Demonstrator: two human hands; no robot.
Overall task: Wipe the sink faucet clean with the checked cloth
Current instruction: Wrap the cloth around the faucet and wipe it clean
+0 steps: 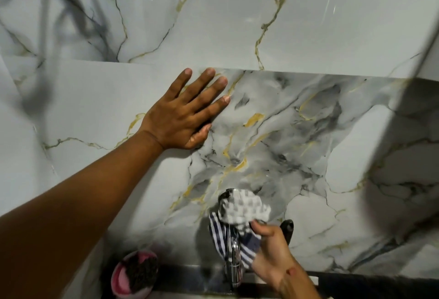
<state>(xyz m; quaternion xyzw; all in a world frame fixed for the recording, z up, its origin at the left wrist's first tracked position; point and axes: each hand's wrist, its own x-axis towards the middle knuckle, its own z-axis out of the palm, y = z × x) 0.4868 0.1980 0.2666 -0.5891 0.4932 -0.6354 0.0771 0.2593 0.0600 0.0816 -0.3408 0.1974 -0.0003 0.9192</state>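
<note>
The chrome faucet (234, 260) comes out of the marble wall low in the middle of the view, and most of it is wrapped in the checked cloth (242, 208), grey-white checks on top and blue-white stripes lower down. My right hand (273, 253) grips the cloth against the faucet from the right side. My left hand (183, 113) lies flat on the wall tile above and to the left, fingers spread, holding nothing. Only the faucet's base disc and its lower spout show.
A pink bowl (121, 277) with a dark scrubber (142, 272) in it sits at the lower left on the dark counter edge (356, 284). A black handle (287, 227) sticks up just right of the faucet. A white rounded fixture (403, 84) curves along the right side.
</note>
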